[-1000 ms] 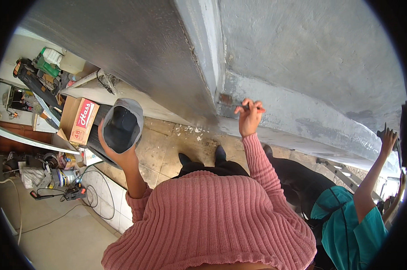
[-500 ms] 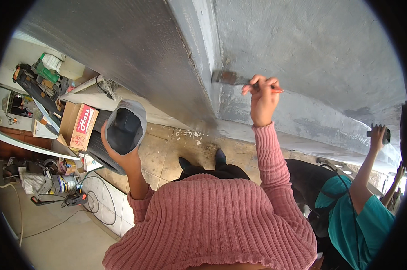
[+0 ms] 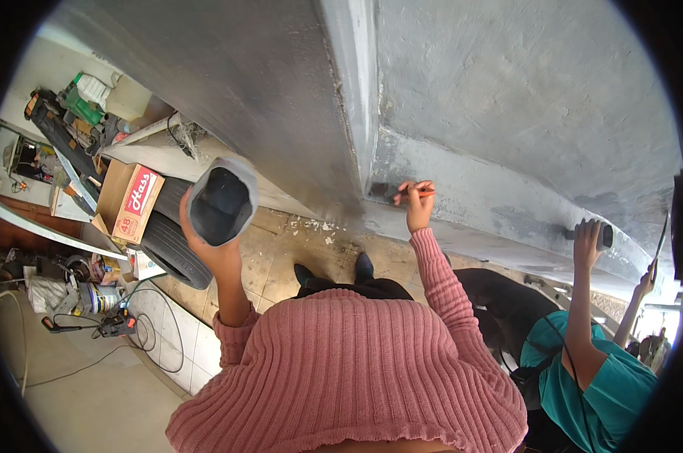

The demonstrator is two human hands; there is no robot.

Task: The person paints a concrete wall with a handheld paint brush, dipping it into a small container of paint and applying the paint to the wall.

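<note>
My right hand point(image 3: 418, 202) is closed round the reddish-orange handle of a paintbrush point(image 3: 383, 192). Its dark bristles lie against the lower corner of the grey wall point(image 3: 500, 90), where the wall meets a ledge and an upright edge. In my left hand point(image 3: 215, 255) is a grey container point(image 3: 222, 202), gripped from its side with the opening facing up. Dark grey paint coats the inside; how much is in it I cannot tell. A wide dark grey panel point(image 3: 243, 83) stands to the left of the brush.
A cardboard box point(image 3: 130, 202) and a tyre point(image 3: 174, 251) stand beside my left arm. A corded orange-and-black tool point(image 3: 115, 326) lies farther left. At the right, a person in a teal shirt point(image 3: 583, 370) works on the same wall with a dark block point(image 3: 604, 235). Flakes litter the tiled floor point(image 3: 273, 253).
My right hand has brought the brush down the wall's corner, nearer to me. The container has shifted slightly right. The other person's hand has moved left along the ledge.
</note>
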